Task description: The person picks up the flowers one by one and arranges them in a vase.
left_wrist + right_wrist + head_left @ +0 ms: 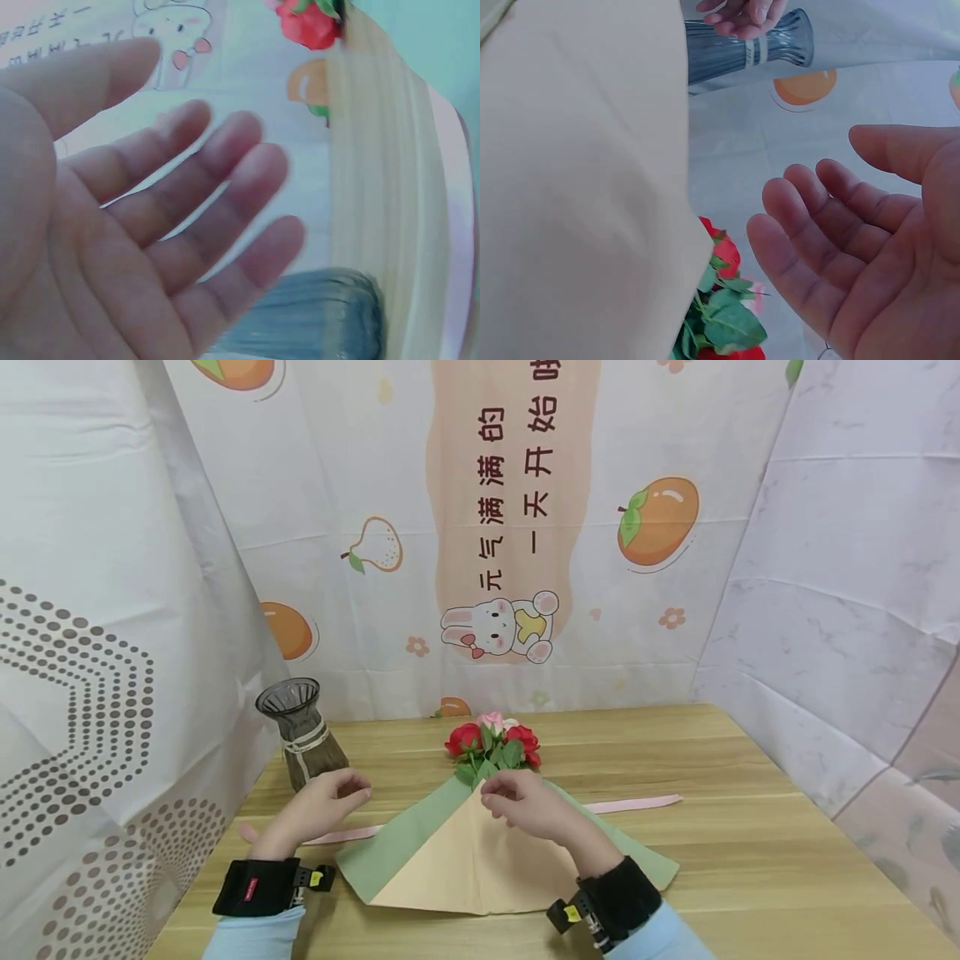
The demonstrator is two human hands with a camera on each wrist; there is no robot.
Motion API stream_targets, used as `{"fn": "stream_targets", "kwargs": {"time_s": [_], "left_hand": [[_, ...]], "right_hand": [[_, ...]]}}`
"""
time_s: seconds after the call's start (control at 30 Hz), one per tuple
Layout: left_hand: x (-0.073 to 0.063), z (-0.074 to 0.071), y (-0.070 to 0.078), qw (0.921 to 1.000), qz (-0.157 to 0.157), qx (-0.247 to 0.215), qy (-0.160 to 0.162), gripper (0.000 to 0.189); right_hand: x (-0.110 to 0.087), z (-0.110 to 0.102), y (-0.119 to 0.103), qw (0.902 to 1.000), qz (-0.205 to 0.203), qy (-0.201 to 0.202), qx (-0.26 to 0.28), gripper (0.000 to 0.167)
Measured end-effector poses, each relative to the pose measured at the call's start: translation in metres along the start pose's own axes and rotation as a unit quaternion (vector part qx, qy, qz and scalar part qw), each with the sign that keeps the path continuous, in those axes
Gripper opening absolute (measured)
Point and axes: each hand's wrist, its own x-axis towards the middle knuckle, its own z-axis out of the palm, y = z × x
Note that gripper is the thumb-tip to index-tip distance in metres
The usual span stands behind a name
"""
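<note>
A bouquet of red and pink artificial roses (pixel 493 745) lies on sheets of green (pixel 412 835) and cream wrapping paper (pixel 450 870). The cream sheet's tip stands by the stems. My left hand (pixel 321 806) hovers left of the paper, near the vase, its fingers loosely bent with nothing between them; the left wrist view shows the bare palm (pixel 142 225). Above the cream paper hangs my right hand (pixel 536 806), just below the flowers. In the right wrist view its palm (pixel 885 255) holds nothing, and the paper edge is apart from the fingertips.
A smoky ribbed glass vase (pixel 306 735) with twine round its neck stands at the table's back left. A pink ribbon (pixel 633 804) runs across the wooden table (pixel 750 843), partly under the paper. Printed cloth (pixel 652 610) hangs behind and at both sides.
</note>
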Motion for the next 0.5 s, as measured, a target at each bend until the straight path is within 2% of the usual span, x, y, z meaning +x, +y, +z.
{"fn": "stream_targets", "kwargs": {"time_s": [0.13,0.27,0.4,0.5], "left_hand": [[0.002,0.0,0.006,0.999,0.017,-0.013,0.039,0.022],[0.003,0.001,0.016,0.9972,0.026,-0.027,0.065,0.024],[0.003,0.005,0.028,0.9953,0.025,-0.049,0.079,0.027],[0.004,0.009,0.035,0.9946,0.023,-0.064,0.078,0.03]], "right_hand": [[-0.005,-0.012,-0.002,0.9993,-0.013,0.031,-0.016,0.022],[-0.01,-0.022,-0.003,0.997,-0.022,0.059,-0.046,0.021],[-0.015,-0.032,-0.002,0.9953,-0.024,0.076,-0.055,0.026],[-0.02,-0.038,0.0,0.9953,-0.024,0.078,-0.052,0.033]]}}
